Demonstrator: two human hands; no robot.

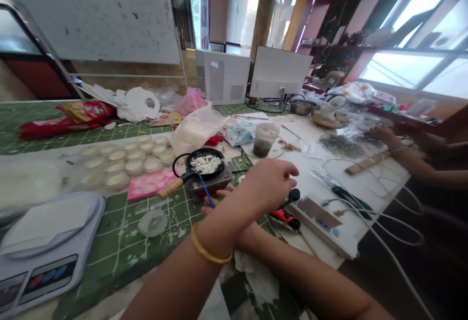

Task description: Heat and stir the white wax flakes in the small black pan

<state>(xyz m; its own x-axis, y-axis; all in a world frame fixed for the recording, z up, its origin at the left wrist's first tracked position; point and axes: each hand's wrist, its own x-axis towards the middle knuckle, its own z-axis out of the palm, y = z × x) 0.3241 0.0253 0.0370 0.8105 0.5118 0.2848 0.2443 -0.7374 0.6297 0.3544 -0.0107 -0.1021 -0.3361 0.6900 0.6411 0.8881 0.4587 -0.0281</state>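
Note:
My forearms cross, the left over the right. My left hand (272,181) hangs above the near end of a white power strip (325,227), close to a black plug (294,195). Its visible fingers are bent and apart, with nothing seen in them. Mostly hidden behind the left wrist, my right hand (224,196) has a thin blue stick (205,191) between its fingers. The stick slants up to the rim of a small black pan (190,160) with a wooden handle. White pieces (206,164) fill the pan, which sits on a small stove (215,181).
Several cups of pale wax (134,166) stand left, beside a pink mold (153,183). A kitchen scale (54,247) lies at front left. Behind my hands are a plastic cup (265,140) and a white bag (197,130). Another person's hand (382,132) is at right.

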